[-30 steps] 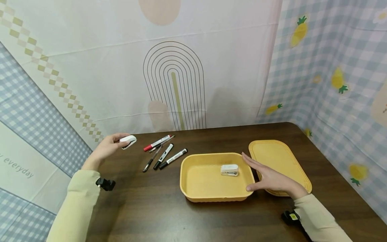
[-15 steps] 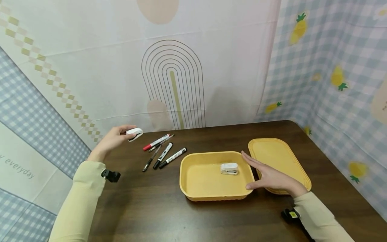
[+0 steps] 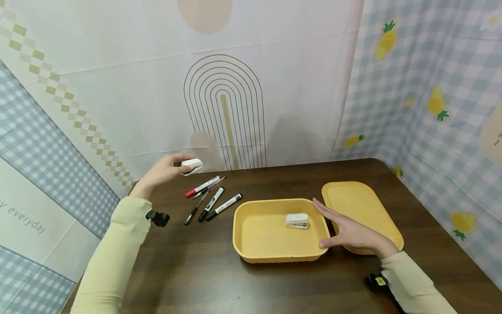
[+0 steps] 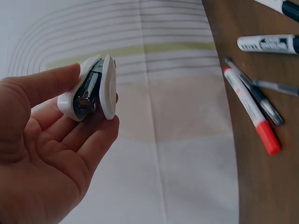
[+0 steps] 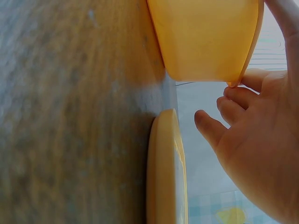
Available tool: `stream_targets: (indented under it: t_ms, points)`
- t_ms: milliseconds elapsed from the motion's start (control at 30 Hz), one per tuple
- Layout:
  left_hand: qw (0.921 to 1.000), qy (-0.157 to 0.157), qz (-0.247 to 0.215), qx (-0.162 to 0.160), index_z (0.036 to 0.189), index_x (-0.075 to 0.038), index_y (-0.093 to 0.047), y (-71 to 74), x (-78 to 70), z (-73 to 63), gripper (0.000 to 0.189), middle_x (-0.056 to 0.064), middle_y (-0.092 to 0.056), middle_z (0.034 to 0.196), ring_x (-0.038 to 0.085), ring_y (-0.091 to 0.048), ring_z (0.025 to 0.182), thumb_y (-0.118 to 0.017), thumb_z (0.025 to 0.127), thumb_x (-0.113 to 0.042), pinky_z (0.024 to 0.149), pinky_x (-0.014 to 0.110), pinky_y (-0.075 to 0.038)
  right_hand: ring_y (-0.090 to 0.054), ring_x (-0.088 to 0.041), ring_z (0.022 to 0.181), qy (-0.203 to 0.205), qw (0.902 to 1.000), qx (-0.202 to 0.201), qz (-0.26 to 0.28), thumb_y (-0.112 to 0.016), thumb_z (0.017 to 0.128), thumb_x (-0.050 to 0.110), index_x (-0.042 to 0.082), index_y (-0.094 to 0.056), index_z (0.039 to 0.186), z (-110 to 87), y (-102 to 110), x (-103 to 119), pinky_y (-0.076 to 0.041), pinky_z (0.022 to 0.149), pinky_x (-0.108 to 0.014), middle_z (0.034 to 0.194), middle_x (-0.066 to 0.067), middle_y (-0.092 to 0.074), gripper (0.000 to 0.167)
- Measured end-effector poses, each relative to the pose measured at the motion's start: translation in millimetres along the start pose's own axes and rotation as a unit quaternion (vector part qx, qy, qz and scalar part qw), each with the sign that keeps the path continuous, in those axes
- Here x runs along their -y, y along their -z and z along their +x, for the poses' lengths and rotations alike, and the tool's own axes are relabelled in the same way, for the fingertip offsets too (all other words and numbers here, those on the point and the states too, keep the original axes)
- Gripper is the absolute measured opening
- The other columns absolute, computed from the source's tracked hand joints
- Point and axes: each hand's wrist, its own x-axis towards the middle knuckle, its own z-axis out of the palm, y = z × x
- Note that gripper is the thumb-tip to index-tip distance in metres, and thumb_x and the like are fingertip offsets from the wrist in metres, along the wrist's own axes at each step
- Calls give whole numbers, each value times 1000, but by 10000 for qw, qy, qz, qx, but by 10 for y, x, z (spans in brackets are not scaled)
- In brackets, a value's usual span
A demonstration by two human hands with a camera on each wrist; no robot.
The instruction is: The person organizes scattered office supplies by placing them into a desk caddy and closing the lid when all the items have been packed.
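Observation:
My left hand (image 3: 162,172) holds a small white stapler (image 3: 195,164) between thumb and fingers, raised beyond the pens at the back left of the table. In the left wrist view, the stapler's (image 4: 109,91) metal inner part faces the camera. With fingers spread, my right hand (image 3: 349,229) spans the right end of a yellow plastic box (image 3: 270,258); thumb and fingertips touch its rim. Inside that box lies another white stapler (image 3: 297,220), toward the right side. The right wrist view shows fingertips at a corner of the box wall (image 5: 205,42).
Between the left hand and the box lie a red-capped marker (image 3: 203,186), two black-capped markers, one a marker (image 3: 224,206), and some thin pens, one a pen (image 3: 196,209). A yellow lid (image 3: 361,205) lies right of the box on the dark wooden table (image 3: 219,283). Cloth-covered walls (image 3: 306,87) stand behind.
The left hand has moved right and a little farther back with the stapler, from left of the pens to just beyond them. The right hand and the box stay in place.

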Motion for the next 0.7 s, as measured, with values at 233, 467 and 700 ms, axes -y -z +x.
stream_targets:
  t_ms: [233, 467, 700]
  points:
    - [9996, -232, -23, 145, 143, -5, -55, -93, -206, 162, 45, 19, -65, 118, 25, -60, 96, -62, 102, -22, 78, 30, -49, -12, -41, 150, 16, 10000, 13, 43, -84, 83, 37, 33, -7, 163, -2, -6, -8, -26, 109, -69, 168, 0, -3, 111]
    - [9987, -411, -227, 198, 141, -2, -57, -170, -385, 272, 44, 19, -66, 119, 25, -61, 100, -62, 101, -18, 84, 31, -50, -13, -41, 150, 21, 10000, 50, -43, -83, 83, 38, 33, -6, 163, 11, -10, -39, -26, 109, -68, 169, 1, -3, 111]
    - [9974, -601, -234, 313, 140, -3, -58, -265, -549, 375, 43, 18, -67, 119, 23, -62, 99, -64, 100, -19, 82, 29, -49, -12, -39, 151, -1, 10000, 15, 12, -84, 82, 38, 33, -6, 162, 4, -4, -18, -26, 110, -67, 169, -2, -4, 112]
